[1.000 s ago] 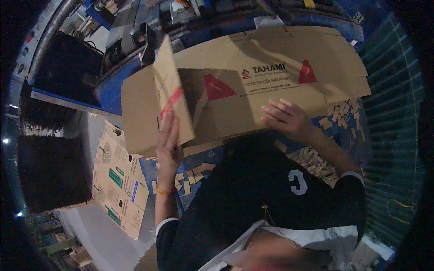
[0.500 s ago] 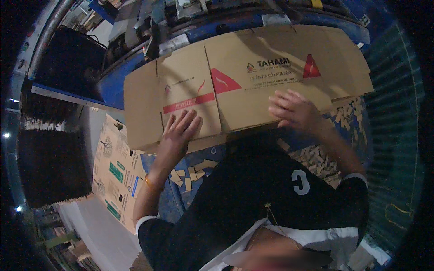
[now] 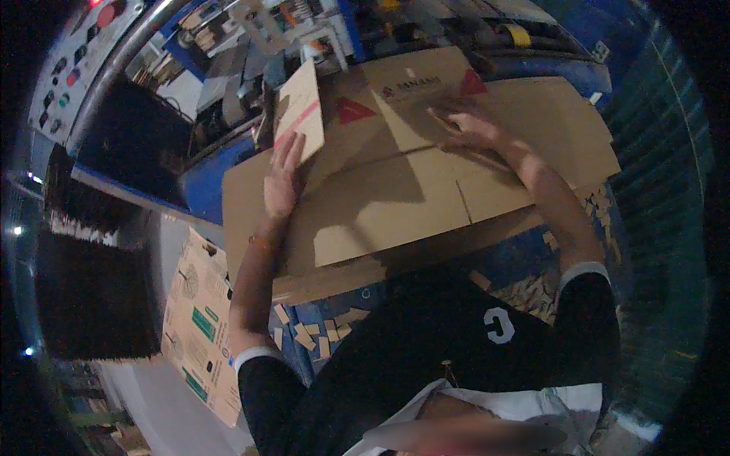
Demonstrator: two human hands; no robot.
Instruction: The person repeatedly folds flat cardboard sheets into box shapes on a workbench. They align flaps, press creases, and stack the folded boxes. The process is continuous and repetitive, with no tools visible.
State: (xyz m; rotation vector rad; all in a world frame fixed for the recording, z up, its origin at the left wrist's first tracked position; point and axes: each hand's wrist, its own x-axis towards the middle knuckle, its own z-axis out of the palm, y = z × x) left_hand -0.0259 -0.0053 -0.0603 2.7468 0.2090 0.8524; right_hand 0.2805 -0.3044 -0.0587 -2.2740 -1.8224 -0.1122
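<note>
A flattened cardboard carton (image 3: 426, 85) with red and black print tilts away from me above a stack of cardboard, its left side panel (image 3: 301, 106) standing up at an angle. My left hand (image 3: 283, 180) rests against that panel's lower edge, fingers stretched out. Over the lower part of the printed face lies my right hand (image 3: 468, 129), fingers apart and slightly blurred. A plain brown cardboard sheet (image 3: 365, 224) with crease lines and a slot lies beneath, under my forearms, on top of the stack.
A blue machine (image 3: 201, 171) with rollers stands beyond the stack, a button panel (image 3: 72, 76) at far left. Cardboard with green print (image 3: 199, 319) leans at left. Small cardboard offcuts (image 3: 327, 333) litter the blue surface near me. Dark bristles (image 3: 99, 289) hang at left.
The printed carton has moved forward and its left panel has risen, baring the plain sheet below. Both hands have moved forward with it; the view has shifted slightly.
</note>
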